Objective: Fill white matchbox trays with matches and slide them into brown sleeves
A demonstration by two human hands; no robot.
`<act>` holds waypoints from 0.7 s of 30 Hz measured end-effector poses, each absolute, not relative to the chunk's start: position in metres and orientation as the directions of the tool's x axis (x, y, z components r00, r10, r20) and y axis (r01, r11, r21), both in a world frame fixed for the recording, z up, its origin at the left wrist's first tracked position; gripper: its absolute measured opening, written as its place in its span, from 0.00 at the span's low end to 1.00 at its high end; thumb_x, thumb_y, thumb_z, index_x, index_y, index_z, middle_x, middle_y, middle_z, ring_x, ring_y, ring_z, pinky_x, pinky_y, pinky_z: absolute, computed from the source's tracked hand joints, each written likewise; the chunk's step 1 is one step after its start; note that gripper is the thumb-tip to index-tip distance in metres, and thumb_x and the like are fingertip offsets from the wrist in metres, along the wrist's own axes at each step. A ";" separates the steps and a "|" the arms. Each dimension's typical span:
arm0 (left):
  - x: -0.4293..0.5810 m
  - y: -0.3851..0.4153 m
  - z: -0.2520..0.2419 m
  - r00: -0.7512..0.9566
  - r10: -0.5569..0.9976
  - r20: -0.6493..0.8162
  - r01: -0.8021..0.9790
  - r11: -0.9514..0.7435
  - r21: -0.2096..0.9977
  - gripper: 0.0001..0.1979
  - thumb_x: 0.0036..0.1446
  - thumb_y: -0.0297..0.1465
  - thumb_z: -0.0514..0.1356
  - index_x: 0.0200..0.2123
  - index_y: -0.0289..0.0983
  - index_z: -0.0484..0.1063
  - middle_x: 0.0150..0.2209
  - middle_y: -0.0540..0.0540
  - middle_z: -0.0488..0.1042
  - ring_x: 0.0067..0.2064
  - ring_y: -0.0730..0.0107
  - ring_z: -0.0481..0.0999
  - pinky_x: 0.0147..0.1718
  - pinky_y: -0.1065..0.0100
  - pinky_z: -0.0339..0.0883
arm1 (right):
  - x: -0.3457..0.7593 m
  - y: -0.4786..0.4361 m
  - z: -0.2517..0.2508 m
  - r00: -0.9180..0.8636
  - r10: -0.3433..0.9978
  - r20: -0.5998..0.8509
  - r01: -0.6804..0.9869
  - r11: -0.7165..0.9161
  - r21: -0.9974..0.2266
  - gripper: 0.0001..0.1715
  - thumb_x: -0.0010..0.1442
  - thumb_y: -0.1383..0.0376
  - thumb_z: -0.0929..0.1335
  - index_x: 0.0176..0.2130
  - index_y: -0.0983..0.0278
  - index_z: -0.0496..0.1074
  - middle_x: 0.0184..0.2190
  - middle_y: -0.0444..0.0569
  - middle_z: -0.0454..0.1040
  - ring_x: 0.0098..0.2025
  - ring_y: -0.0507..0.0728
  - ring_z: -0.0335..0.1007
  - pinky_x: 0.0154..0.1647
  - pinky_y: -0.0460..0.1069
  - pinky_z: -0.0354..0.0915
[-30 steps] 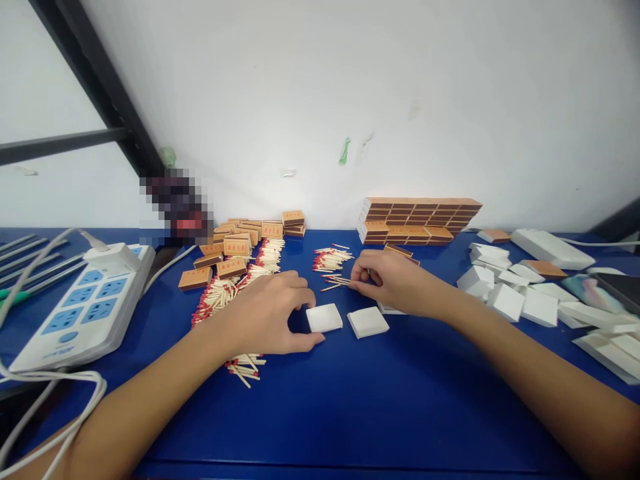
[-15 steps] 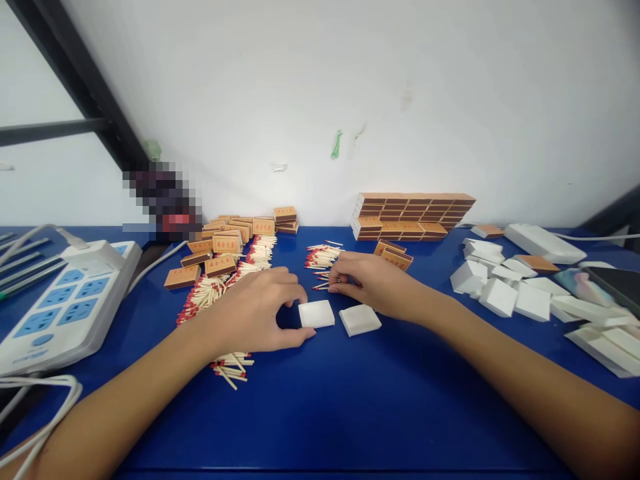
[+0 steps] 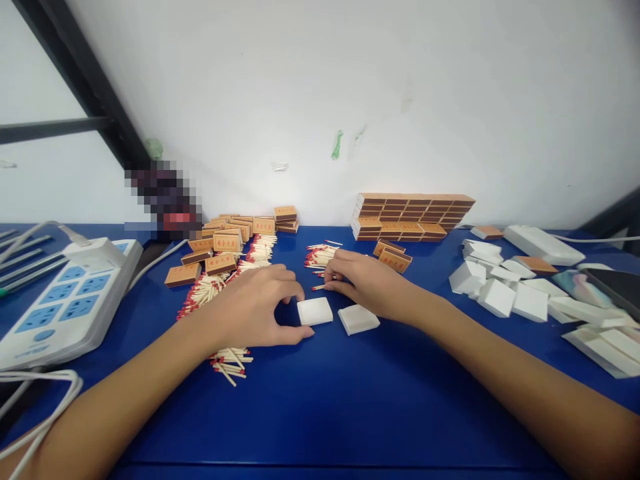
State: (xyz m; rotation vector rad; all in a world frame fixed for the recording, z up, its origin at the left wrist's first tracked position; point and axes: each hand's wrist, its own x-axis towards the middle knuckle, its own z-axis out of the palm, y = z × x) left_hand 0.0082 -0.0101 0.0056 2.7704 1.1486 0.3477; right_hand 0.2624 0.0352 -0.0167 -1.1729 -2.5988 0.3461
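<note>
My left hand (image 3: 260,307) rests on the blue table with thumb and fingers apart, around the left end of a white matchbox tray (image 3: 315,311). Whether its fingertips touch the tray I cannot tell. Close to its right lies a second white tray (image 3: 359,319). My right hand (image 3: 363,280) is closed in a pinch at a match (image 3: 319,288), whose red head points left. Just beyond those fingers is a small pile of matches (image 3: 320,255), partly covered by the hand. A long heap of matches (image 3: 257,252) runs behind and under my left hand and forearm.
Matchboxes (image 3: 226,241) lie piled at the back left, and a stacked block of them (image 3: 415,208) stands against the wall. White trays (image 3: 500,297) are scattered at right beside a phone (image 3: 613,287). A power strip (image 3: 85,300) with cables sits at left.
My right hand has shifted slightly left, and the match at its fingertips has moved slightly too. My left hand and both nearby trays stay almost where they were.
</note>
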 end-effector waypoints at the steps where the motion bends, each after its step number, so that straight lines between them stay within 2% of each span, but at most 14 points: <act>1: 0.008 -0.010 0.006 0.685 0.711 0.162 0.682 -0.703 0.201 0.20 0.58 0.50 0.69 0.41 0.39 0.81 0.35 0.47 0.76 0.39 0.62 0.73 0.36 0.61 0.64 | 0.263 0.036 -0.017 -0.639 0.757 0.141 0.696 0.646 -0.315 0.07 0.74 0.65 0.68 0.39 0.62 0.72 0.41 0.50 0.74 0.41 0.57 0.70 0.40 0.51 0.62; 5: 0.008 -0.011 0.007 0.675 0.721 0.157 0.687 -0.692 0.222 0.18 0.56 0.48 0.70 0.39 0.39 0.80 0.35 0.48 0.76 0.38 0.63 0.73 0.37 0.62 0.64 | 0.266 0.031 -0.013 -0.627 0.763 0.158 0.711 0.643 -0.286 0.08 0.74 0.64 0.67 0.39 0.63 0.71 0.41 0.51 0.74 0.41 0.58 0.70 0.39 0.52 0.62; 9: 0.009 -0.011 0.008 0.664 0.730 0.164 0.699 -0.683 0.211 0.16 0.58 0.45 0.70 0.39 0.39 0.80 0.35 0.49 0.75 0.39 0.63 0.74 0.37 0.62 0.63 | 0.265 0.013 0.001 -0.619 0.763 0.185 0.676 0.638 -0.369 0.09 0.75 0.62 0.66 0.40 0.61 0.71 0.42 0.51 0.74 0.41 0.57 0.70 0.39 0.51 0.62; 15: 0.008 -0.009 0.007 0.679 0.708 0.195 0.681 -0.706 0.194 0.16 0.61 0.45 0.68 0.40 0.38 0.80 0.35 0.48 0.75 0.39 0.63 0.73 0.37 0.61 0.63 | 0.255 -0.007 0.004 -0.662 0.742 0.104 0.662 0.644 -0.383 0.06 0.72 0.64 0.69 0.39 0.61 0.74 0.41 0.49 0.75 0.38 0.56 0.69 0.36 0.51 0.60; 18: 0.009 -0.010 0.005 0.697 0.688 0.203 0.660 -0.726 0.196 0.16 0.62 0.44 0.67 0.42 0.37 0.81 0.35 0.48 0.75 0.39 0.63 0.74 0.38 0.61 0.64 | 0.263 0.004 0.003 -0.612 0.771 0.176 0.653 0.619 -0.436 0.09 0.72 0.60 0.69 0.39 0.60 0.75 0.37 0.47 0.75 0.35 0.55 0.68 0.35 0.50 0.60; 21: 0.009 -0.010 0.004 0.706 0.675 0.213 0.648 -0.738 0.191 0.16 0.63 0.44 0.67 0.43 0.37 0.81 0.35 0.48 0.75 0.39 0.63 0.74 0.38 0.61 0.64 | 0.275 0.021 -0.001 -0.520 0.818 0.248 0.722 0.575 -0.384 0.11 0.71 0.58 0.69 0.37 0.61 0.75 0.34 0.47 0.74 0.34 0.55 0.67 0.35 0.51 0.59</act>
